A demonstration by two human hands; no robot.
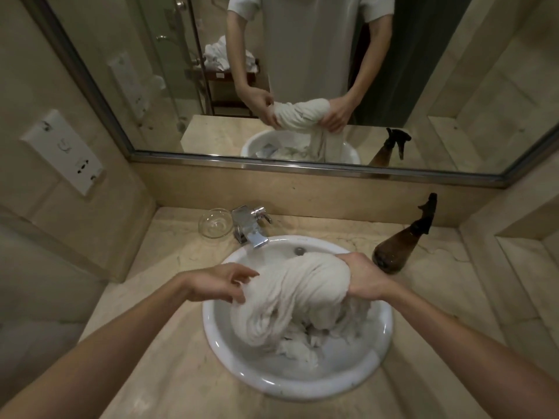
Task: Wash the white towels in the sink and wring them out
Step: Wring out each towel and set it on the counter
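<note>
A thick twisted roll of white towel [290, 294] arches over the round white sink [230, 361], its lower end hanging into the basin. My right hand [360, 279] grips the roll's right end. My left hand [223, 282] holds the left side, thumb and lower fingers pinching the cloth, the upper fingers lifted. More crumpled white towels [302, 346] lie in the bottom of the sink under the roll.
A chrome tap [251, 228] stands behind the sink, a clear glass bowl [215, 222] to its left. A brown spray bottle [402, 246] stands at the right on the marble counter [157, 343]. The mirror [423, 86] covers the back wall; a socket plate [63, 151] is on the left wall.
</note>
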